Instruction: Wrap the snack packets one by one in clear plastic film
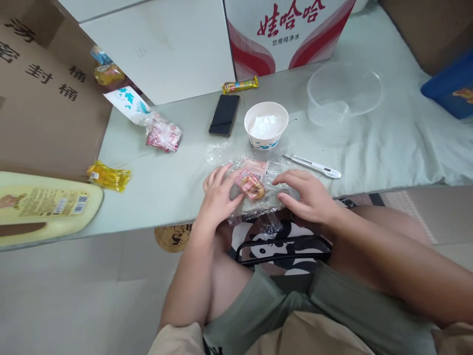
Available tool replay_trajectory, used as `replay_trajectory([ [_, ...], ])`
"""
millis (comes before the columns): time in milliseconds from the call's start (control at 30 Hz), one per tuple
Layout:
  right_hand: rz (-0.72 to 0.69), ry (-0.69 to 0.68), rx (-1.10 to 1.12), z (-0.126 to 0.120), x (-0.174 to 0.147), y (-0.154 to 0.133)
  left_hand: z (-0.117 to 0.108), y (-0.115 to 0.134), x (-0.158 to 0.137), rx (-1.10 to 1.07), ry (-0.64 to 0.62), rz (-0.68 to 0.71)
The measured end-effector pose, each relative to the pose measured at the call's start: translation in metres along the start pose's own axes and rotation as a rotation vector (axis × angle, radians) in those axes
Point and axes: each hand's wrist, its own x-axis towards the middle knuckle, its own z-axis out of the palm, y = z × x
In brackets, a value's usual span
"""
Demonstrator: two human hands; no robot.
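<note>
A small clear packet with pink and yellow contents point(252, 185) lies on crumpled clear plastic film point(271, 203) near the table's front edge. My left hand point(219, 192) rests at its left side, fingers apart, the fingertips by the packet. To the right of it, my right hand point(305, 193) hovers over the film with thumb and fingers spread, holding nothing. A pinkish printed slip point(256, 165) sits just behind the packet. Beyond that stands a white paper bowl point(266, 124) with something white and plastic-like inside. A white utility knife point(313, 165) lies right of the bowl.
A phone point(224, 115) and a yellow snack stick point(240, 85) lie farther back. A clear round tub point(345, 96) stands at right. Leftward are a wrapped red bundle point(164, 135), a yellow packet point(109, 176) and a large yellow bottle point(51, 204). Boxes point(158, 49) line the back.
</note>
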Motion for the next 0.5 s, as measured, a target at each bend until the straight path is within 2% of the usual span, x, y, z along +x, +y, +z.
replay_trajectory([
  [200, 0.131, -0.137, -0.082, 0.017, 0.003, -0.001, 0.013, 0.017, 0.011, -0.057, 0.022, 0.002],
  [367, 0.151, -0.100, -0.207, 0.026, 0.005, -0.001, 0.027, 0.023, 0.017, -0.132, 0.117, -0.128],
  [500, 0.173, -0.117, -0.179, 0.028, 0.009, -0.003, 0.027, 0.027, 0.021, -0.164, 0.117, -0.126],
])
